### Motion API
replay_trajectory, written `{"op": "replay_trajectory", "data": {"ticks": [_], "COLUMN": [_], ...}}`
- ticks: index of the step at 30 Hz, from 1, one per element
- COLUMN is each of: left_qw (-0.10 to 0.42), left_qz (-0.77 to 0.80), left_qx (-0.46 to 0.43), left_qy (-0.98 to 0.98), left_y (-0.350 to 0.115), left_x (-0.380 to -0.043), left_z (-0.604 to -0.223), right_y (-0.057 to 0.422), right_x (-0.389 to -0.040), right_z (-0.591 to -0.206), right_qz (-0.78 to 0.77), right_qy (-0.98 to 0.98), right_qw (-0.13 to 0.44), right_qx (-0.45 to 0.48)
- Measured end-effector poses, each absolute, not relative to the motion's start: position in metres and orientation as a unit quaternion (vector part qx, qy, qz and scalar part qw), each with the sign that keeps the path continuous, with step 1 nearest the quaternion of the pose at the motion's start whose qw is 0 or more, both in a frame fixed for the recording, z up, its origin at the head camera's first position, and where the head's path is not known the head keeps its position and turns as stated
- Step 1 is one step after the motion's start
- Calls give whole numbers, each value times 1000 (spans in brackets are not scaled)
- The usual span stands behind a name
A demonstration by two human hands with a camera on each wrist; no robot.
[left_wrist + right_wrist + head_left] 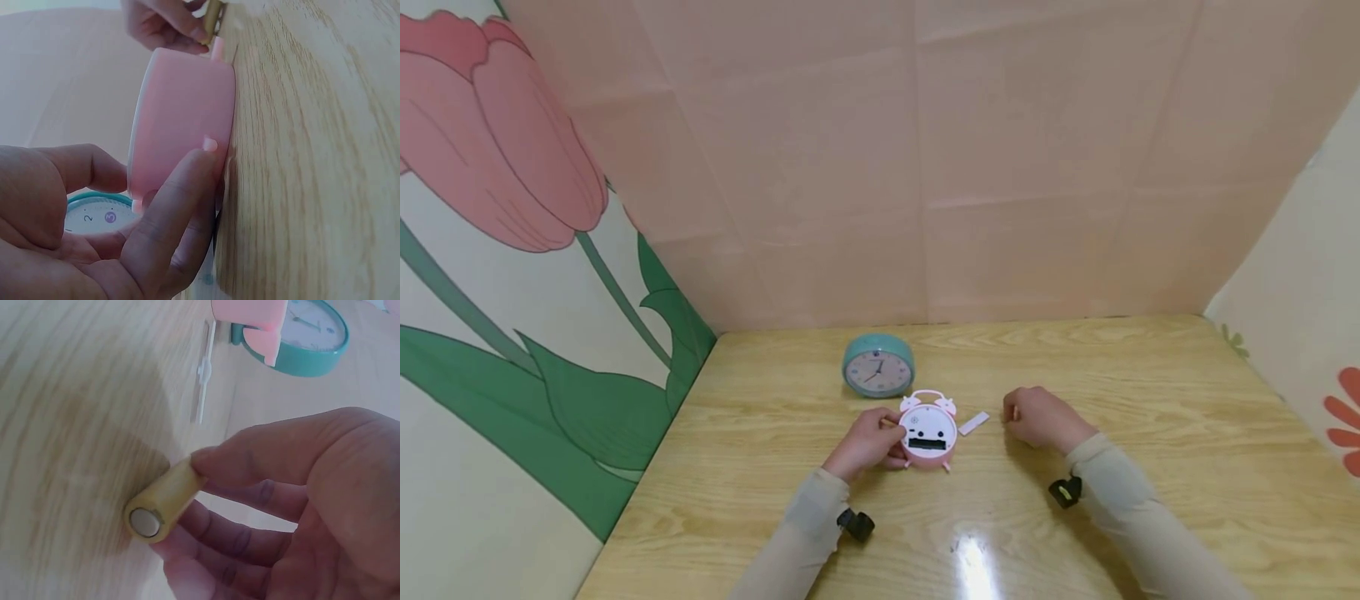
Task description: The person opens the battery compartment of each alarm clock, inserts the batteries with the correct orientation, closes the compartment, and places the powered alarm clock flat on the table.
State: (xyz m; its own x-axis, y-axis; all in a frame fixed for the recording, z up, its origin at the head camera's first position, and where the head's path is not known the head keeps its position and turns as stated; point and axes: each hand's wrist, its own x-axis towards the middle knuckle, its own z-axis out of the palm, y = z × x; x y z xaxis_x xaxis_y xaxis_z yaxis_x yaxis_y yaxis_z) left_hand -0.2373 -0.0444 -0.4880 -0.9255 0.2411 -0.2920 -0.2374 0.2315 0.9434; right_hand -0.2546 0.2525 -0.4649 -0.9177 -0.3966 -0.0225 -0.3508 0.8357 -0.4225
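A pink twin-bell alarm clock (928,450) lies with its white back facing up and a dark, uncovered battery slot showing. My left hand (868,442) grips the side of this clock, thumb on one face and fingers at its lower edge, as the left wrist view shows. To the right of it, my right hand (1041,417) pinches a yellow battery (165,500) just over the tabletop, its flat metal end facing the wrist camera. Between the clock and the right hand lies a small pale battery cover (974,423).
A teal round clock (878,367) stands behind the pink one, dial facing forward. The wood-grain table (1150,375) meets a pink wall covering (1000,208) at the back. Dark camera units (855,525) sit on both wrists.
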Motion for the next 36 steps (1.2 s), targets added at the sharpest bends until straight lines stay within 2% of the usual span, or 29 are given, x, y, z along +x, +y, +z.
{"op": "replay_trajectory", "data": {"ticks": [9,25,36], "left_qw": [201,195,204], "left_qz": [623,652,654], "left_qx": [-4,11,29], "left_qy": [756,732,728], "left_y": [-44,-40,-38], "left_x": [-237,-234,-235], "left_z": [-487,-490,-489], "right_y": [240,195,163], "right_x": [-255,-234,-224], "right_z": [-464,-447,-457], "right_qz": [-256,-343,-324], "right_qy": [942,891,876], "right_qw": [40,-120,-115], "right_qx": [-212,-274,-339]}}
